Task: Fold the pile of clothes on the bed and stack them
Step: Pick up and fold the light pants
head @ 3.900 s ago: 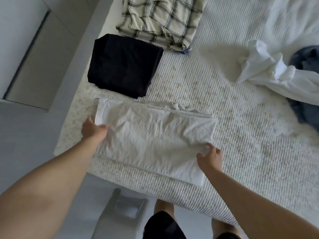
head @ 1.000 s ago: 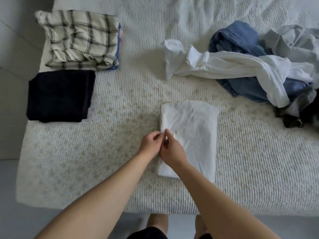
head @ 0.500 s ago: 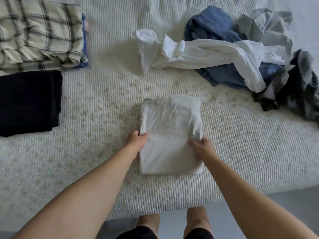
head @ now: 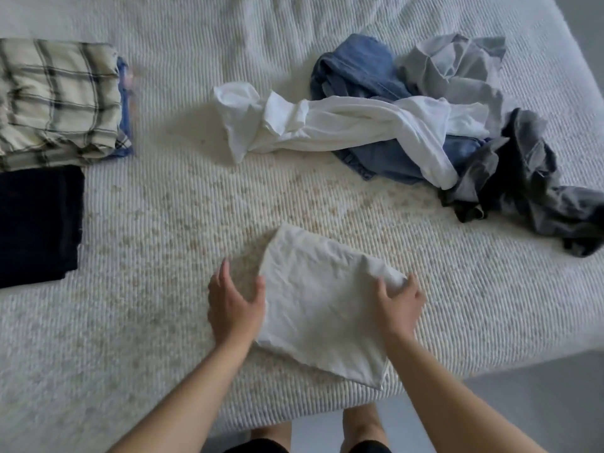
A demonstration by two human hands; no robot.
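Observation:
A folded white garment [head: 320, 305] lies skewed near the front edge of the bed [head: 157, 223]. My left hand [head: 235, 308] grips its left edge, thumb on top. My right hand [head: 400, 305] grips its right edge, fingers curled over the fabric. An unfolded pile sits at the back right: a white shirt [head: 330, 125] across blue jeans [head: 356, 70], a light grey garment [head: 457, 67] and a dark grey one [head: 529, 181]. At the left are a folded plaid stack [head: 55, 99] and a folded black garment [head: 36, 223].
The bed's front edge runs just below the white garment, with grey floor [head: 523, 387] beyond it at the lower right. My legs [head: 359, 423] stand against the edge. Bare cover stretches between the black garment and the white one.
The long white garment was folded in half into a small rectangle. Since half a second ago it has turned askew between my hands, which now grip its left and right edges.

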